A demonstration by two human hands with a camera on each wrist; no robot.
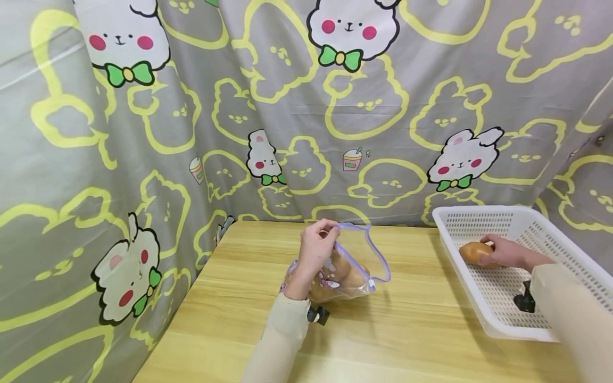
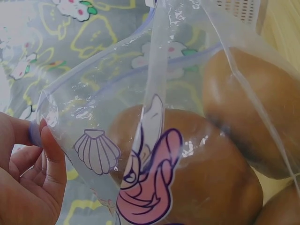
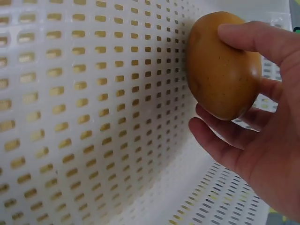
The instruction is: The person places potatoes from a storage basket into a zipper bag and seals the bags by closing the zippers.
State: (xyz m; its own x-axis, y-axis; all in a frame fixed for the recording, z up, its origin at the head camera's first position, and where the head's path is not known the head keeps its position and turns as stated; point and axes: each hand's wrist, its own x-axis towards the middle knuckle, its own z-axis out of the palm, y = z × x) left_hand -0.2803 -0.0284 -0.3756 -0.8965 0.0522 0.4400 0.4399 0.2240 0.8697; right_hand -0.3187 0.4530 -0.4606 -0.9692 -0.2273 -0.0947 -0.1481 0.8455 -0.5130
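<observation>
My left hand (image 1: pixel 316 249) pinches the rim of a clear zip bag (image 1: pixel 354 291) with a purple closure edge, and the bag's mouth gapes to the right. Through its printed plastic, with a shell and pink cartoon figures, several brown potatoes (image 2: pixel 201 164) show in the left wrist view. Inside the white basket on the right, my right hand (image 1: pixel 510 252) grips a single potato (image 3: pixel 220 65). The thumb lies on top of that potato and the fingers curl underneath, close to the perforated basket wall.
The white perforated basket (image 1: pixel 500 298) stands at the right of the wooden table (image 1: pixel 225 324). A grey curtain (image 1: pixel 297 175) with yellow outlines and white cartoon animals hangs behind and along the left side. A small black device is strapped at each wrist.
</observation>
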